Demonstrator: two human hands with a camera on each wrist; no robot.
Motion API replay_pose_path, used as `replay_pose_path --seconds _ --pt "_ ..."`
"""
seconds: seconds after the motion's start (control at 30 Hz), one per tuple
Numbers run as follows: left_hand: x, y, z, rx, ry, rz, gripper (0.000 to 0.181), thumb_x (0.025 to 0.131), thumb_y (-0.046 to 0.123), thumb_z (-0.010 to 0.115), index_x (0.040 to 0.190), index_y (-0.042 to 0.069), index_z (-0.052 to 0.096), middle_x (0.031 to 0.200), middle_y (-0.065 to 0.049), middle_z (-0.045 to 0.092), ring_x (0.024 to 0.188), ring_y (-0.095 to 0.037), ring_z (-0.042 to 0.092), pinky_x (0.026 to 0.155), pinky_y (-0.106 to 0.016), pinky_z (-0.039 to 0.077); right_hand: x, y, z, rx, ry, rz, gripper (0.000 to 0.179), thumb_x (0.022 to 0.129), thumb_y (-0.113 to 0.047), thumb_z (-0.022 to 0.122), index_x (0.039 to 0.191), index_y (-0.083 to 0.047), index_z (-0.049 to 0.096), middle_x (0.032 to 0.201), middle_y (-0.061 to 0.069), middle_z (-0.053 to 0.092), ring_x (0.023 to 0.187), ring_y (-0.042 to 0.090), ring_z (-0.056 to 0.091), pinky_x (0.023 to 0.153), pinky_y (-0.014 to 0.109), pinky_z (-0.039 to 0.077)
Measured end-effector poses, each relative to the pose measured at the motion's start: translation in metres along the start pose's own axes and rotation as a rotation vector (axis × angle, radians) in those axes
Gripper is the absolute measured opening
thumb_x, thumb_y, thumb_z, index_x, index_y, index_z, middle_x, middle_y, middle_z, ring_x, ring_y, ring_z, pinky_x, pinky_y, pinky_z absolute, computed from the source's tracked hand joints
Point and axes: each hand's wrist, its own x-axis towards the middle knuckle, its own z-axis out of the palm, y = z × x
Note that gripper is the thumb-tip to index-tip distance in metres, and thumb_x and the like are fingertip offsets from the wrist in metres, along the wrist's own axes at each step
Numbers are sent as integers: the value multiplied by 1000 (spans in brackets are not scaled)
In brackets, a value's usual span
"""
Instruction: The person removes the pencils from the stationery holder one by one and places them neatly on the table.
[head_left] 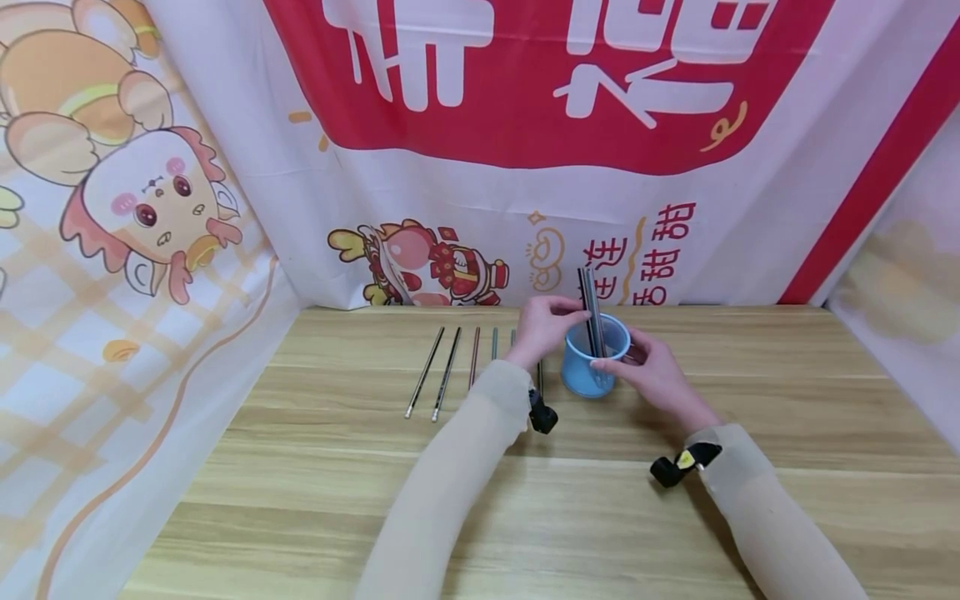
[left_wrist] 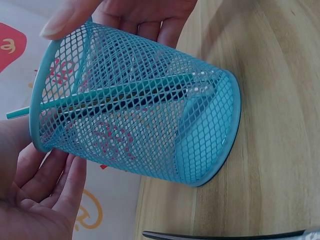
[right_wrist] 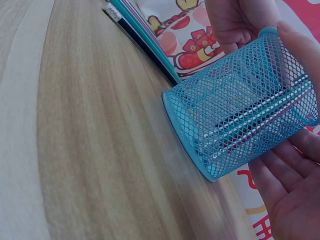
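A light blue mesh pencil cup [head_left: 577, 375] stands on the table, slightly tilted in the head view. My right hand [head_left: 660, 375] holds it by the rim, thumb on the near side and fingers round the far side. Several pencils [head_left: 592, 312] lean inside the cup, their tops sticking out above it. My left hand [head_left: 546, 327] pinches at the upper part of these pencils; how many it grips cannot be told. Through the mesh, a teal pencil [left_wrist: 135, 89] and darker ones show with their ends near the cup's base.
Left of the cup, several pencils lie in a row on the wooden table [head_left: 300, 467], including a black pencil [head_left: 425, 372], another black pencil [head_left: 447, 373] and a red pencil [head_left: 474, 358]. My left forearm partly covers the row. A printed cloth [head_left: 450, 183] hangs behind the table.
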Motion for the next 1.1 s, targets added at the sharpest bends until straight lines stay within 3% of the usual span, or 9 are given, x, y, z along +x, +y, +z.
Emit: replay_pose_path --seconds 0.43,1.1 --pt "4 -1 -2 -71 64 42 18 93 24 78 108 13 76 96 6 74 89 -7 69 81 -25 56 0 0 1 1 0 -14 76 89 -38 81 149 -5 47 143 17 55 128 32 55 105 38 47" --pt "0 8 -24 -125 86 66 21 93 26 78 110 14 76 98 6 74 88 -8 69 79 -29 57 3 2 0 -4 -6 -2 80 88 -43 81 150 -6 46 144 16 55 129 31 54 108 44 45"
